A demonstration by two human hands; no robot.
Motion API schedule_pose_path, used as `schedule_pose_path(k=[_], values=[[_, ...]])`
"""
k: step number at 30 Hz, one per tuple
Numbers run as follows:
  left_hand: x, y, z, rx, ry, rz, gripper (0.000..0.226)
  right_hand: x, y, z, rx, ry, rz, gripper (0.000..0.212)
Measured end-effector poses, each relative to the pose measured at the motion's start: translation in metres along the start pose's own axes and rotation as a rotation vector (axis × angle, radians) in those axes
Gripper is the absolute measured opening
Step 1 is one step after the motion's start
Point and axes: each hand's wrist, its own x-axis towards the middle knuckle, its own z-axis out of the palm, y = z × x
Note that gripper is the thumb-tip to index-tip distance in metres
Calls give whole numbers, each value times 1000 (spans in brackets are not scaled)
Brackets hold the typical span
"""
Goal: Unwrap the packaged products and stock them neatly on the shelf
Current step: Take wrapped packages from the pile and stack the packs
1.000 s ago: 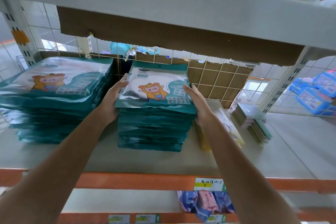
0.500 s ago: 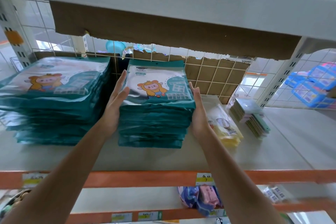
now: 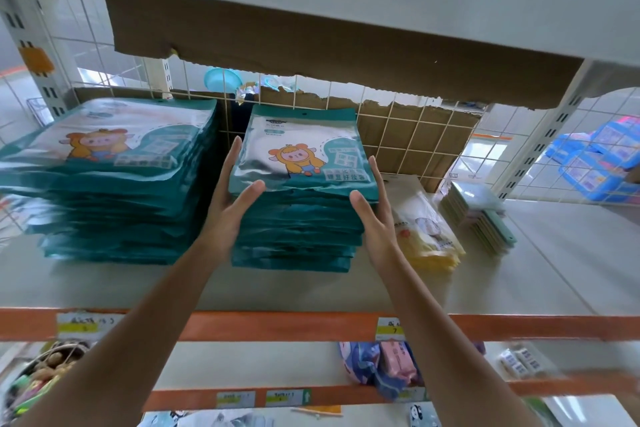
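**Q:** What is at the far left of the shelf?
**A:** The left stack, made of teal packets lying flat. The top face shows a cartoon figure. It stands just beside the centre stack, with a narrow gap between them.

**Q:** What is the left hand doing?
**A:** It lies flat against the left side of the centre stack. The fingers are straight and together, pointing toward the wire mesh at the back. The thumb is spread across the front edge, at the top packet.

**Q:** And the right hand?
**A:** It mirrors the left, with the palm flat on the right side, the fingers straight and the thumb at the front edge. Neither hand curls round anything. The centre stack rests on the shelf board, pressed between the two palms.

**Q:** What lies further right?
**A:** The yellow packets lie flat just beside the right hand. A low pile of thin cards sits near them. At the far right, behind the mesh, are the blue packages.
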Motion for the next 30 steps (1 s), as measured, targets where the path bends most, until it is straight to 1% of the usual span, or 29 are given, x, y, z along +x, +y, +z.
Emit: schedule_pose_path(k=[1,4,5,9,11,13,14,17,19,23,25,27,28,30], values=[[0,1,1,0,-1,-2,80,1,0,2,11,6,-2,99],[0,3,4,-30,-27,19,97,3,0,4,31,16,-9,98],[1,3,4,-35,-27,16,98,4,0,4,25,20,-5,99],[0,-4,3,-27,1,32,86,2,3,3,-22,38,-6,101],[-6,-8,3,-34,20,28,90,-2,7,3,-51,53,-21,103],[-10,-10,4,-42,29,20,98,-5,12,4,-91,69,-47,99],[-11,-11,5,-43,36,18,96,-6,14,4,-104,75,-55,96],[-11,-14,8,-70,70,13,78,-5,15,8,-97,84,-68,86],[-11,-14,10,-67,76,2,77,-5,16,10,-101,94,-84,82],[-12,-15,7,-27,60,13,78,-6,17,9,-100,92,-82,89],[-14,-16,3,-13,26,27,89,-8,19,7,-83,88,-74,91],[-19,-19,4,-29,38,10,103,-13,23,6,-102,84,-72,89],[-21,-19,6,-46,60,2,106,-16,25,6,-114,76,-73,85],[-25,-19,10,-81,101,-12,102,-19,28,8,-122,84,-70,80]])
